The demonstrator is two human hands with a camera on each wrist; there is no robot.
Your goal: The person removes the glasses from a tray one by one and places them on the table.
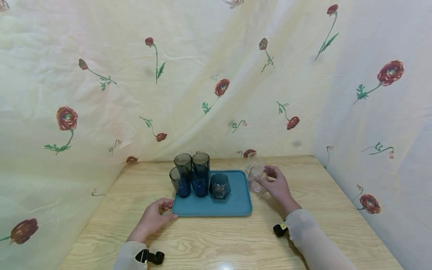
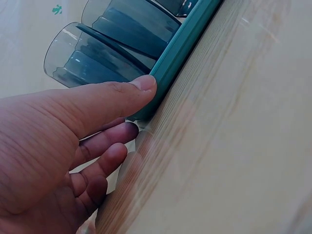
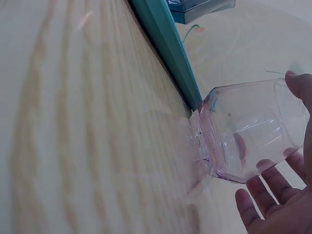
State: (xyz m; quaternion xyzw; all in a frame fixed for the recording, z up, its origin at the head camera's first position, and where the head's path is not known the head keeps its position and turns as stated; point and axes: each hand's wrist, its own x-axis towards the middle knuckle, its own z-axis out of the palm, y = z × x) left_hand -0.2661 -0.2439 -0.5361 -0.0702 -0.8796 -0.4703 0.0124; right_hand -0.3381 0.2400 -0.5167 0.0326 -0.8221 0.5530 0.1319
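A blue tray [image 1: 233,208] lies on the wooden table and bears several tall dark-blue glasses [image 1: 182,183] at its left. A short faceted blue glass [image 1: 220,187] stands beside them. At the tray's front left corner is my left hand [image 1: 153,219]; its thumb [image 2: 139,90] presses the edge, with the fingers bent around the corner. Just right of the tray, my right hand [image 1: 278,185] holds a clear, pink-tinted glass [image 3: 243,131] between thumb and fingers. That glass is upright, its base at the table beside the tray's side.
Behind the held glass stands another clear glass [image 1: 254,159], hard to make out. A flowered cloth [image 1: 189,93] hangs behind and at both sides of the table [image 1: 216,240]. Each wrist wears a black camera strap.
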